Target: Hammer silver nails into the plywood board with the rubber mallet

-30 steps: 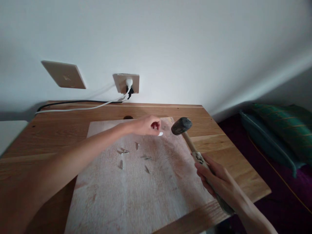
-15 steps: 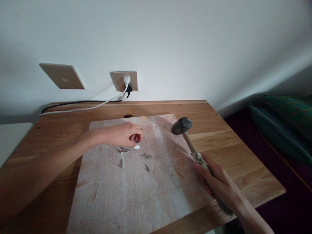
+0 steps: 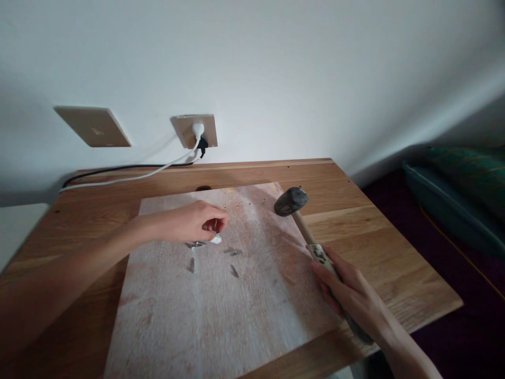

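A pale plywood board [image 3: 205, 316] lies on the wooden table [image 3: 374, 252]. My right hand [image 3: 347, 295] is wrapped round the wooden handle of a hammer [image 3: 292, 201], whose dark head hovers over the board's far right corner. My left hand [image 3: 195, 223] reaches over the board's middle with fingertips pinched on a small nail. Several loose nails [image 3: 232, 252] lie on the board just below and right of that hand.
A wall socket [image 3: 195, 130] holds a white and a black plug; their cables [image 3: 126, 171] run left along the table's back edge. A blank beige plate [image 3: 92, 126] is on the wall. Green and blue cushions [image 3: 457, 195] lie at the right.
My left hand drew back from the board's far right area to the loose nails and pinched one. The hammer stayed almost still.
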`<state>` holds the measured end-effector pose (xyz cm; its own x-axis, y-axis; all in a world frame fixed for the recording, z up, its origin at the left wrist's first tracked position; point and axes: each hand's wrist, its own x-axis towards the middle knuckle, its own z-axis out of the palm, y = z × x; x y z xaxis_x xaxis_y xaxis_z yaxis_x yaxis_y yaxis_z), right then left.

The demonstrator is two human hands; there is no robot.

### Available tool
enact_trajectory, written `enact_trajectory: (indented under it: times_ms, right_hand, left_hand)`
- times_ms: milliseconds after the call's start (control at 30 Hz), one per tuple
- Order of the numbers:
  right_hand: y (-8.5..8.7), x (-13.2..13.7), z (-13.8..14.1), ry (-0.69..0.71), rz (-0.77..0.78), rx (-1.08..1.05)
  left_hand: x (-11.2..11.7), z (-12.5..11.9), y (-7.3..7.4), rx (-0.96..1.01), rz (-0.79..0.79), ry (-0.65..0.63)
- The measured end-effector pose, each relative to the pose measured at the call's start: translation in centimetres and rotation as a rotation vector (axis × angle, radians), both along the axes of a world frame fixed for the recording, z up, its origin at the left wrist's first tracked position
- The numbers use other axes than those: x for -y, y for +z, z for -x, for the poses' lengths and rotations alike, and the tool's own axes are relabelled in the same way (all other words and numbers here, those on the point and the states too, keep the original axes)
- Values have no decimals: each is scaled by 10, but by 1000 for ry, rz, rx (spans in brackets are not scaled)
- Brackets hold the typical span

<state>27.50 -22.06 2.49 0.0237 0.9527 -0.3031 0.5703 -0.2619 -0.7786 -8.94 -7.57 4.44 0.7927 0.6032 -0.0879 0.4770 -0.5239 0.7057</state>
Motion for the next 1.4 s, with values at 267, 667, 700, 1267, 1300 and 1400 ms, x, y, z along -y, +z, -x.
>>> enact_trajectory:
  times_ms: [267,667,700,1267,1300,1400]
  right_hand:
    - [5,-2,2,21,-15,12]
    - [3,0,2,1,-1,-42]
    - [4,-1,2,6,0,-41]
    - [11,-3,6,-10,6,-38]
    - [11,-4,6,-5,0,-40]
    - [12,-4,6,5,5,-46]
  left_hand:
    - [10,-10,3,103,-177,3]
    - [6,-24,-12,163,-177,22]
    - [3,-25,-12,175,-174,68]
    - [-56,-74,-36,411,-65,380]
    - [-56,-75,-36,406,-62,374]
    - [-54,-76,-36,388,-89,370]
